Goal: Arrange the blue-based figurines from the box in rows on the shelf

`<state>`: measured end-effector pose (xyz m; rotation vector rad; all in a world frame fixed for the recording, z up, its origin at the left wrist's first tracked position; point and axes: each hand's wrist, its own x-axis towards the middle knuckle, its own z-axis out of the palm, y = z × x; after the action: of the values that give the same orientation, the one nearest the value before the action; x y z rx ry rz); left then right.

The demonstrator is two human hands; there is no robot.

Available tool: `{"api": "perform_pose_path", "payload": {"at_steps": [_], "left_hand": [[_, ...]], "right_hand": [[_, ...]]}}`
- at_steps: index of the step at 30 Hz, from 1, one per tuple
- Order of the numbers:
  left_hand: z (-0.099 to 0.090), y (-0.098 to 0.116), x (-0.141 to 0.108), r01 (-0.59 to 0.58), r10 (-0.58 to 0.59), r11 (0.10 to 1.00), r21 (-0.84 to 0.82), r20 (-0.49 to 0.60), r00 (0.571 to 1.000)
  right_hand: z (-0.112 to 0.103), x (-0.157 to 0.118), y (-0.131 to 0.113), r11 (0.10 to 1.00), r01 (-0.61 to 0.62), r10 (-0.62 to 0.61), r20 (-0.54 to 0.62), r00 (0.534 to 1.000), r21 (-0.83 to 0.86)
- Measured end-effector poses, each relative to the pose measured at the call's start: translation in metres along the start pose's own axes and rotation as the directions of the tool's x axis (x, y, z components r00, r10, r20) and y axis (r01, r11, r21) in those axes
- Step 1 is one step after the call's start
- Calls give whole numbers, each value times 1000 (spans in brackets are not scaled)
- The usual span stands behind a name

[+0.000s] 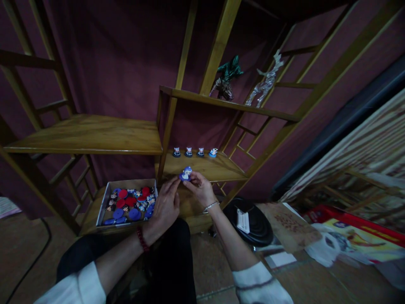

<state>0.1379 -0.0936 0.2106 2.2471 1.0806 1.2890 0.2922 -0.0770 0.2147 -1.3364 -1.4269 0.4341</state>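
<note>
- Up close, we pinch a small blue-and-white figurine [186, 173] between the thumb and fingers of our right hand [202, 189], which is nearly closed around its side.
- Our left hand [167, 202] has its fingers together and slightly bent, the tips at the figurine's lower left edge; we cannot tell whether they grip it or only rest against it.
- On our wrists we wear a dark red bead bracelet [142, 240] at the left and a silver bracelet [211, 206] at the right.
- The figurine is in front of a small wooden shelf [223, 171], where we see three matching dark-based figurines [189, 152] in a row and a light-blue-based figurine [213, 153] at the right end.
- To the left of our hands we have an open box [131, 184] holding red discs [122, 194], blue discs [134, 214] and more small figures, jumbled together.
- Above, on a higher shelf [202, 98], we see a green-and-brown statuette [229, 78] beside a clear deer ornament [264, 84].
- Down to our right, a black round object [261, 230] is on the floor, with a white plastic bag [327, 247] and a red-and-yellow package [357, 240] farther over.
</note>
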Motion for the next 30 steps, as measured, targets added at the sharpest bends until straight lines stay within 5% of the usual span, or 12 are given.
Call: {"api": "perform_pose_path", "payload": {"at_steps": [8,19,30], "left_hand": [[7,-9,14,-162,127,946,280,140,982],[15,-14,42,-132,-16,883,451,309,951],[23,-10,68,-6,-172,868,496,311,935]], "right_hand": [[-1,28,16,997,-1,1,1,1000,-79],[6,67,33,983,-44,57,66,996,-176],[14,91,40,978,-45,65,92,994,-204]]}}
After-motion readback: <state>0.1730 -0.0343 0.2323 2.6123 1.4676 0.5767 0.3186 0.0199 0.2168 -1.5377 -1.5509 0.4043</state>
